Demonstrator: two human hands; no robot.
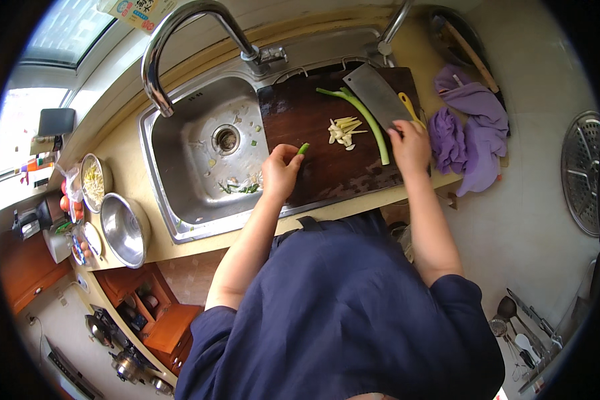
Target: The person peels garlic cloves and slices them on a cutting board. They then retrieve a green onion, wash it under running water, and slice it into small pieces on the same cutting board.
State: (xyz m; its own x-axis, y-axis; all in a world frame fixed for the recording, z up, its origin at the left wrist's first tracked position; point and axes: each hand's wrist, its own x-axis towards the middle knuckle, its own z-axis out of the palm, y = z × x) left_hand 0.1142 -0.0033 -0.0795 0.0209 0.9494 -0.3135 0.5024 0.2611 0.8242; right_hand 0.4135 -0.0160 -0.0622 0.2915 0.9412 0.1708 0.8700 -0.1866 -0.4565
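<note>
My left hand (281, 170) pinches a short piece of green onion (304, 148) over the left part of a dark wooden cutting board (305, 175). My right hand (411, 145) is at the handle end of a cleaver (375, 95), whose wide blade lies over the board's upper right; whether the fingers close on the handle is hard to tell. A long green onion stalk (370, 120) lies curved along the blade's left side. Left of the stalk is a small pile of pale sliced pieces, perhaps ginger and garlic (341, 134). A yellow-handled tool (407, 106) lies right of the blade.
A steel sink (180, 150) with scraps around its drain adjoins the board, under a curved faucet (152, 55). Bean sprouts fill one bowl (107, 175); an empty metal bowl (122, 230) stands beside it. Purple cloths (480, 135) and a wooden-handled pan (440, 45) are at right.
</note>
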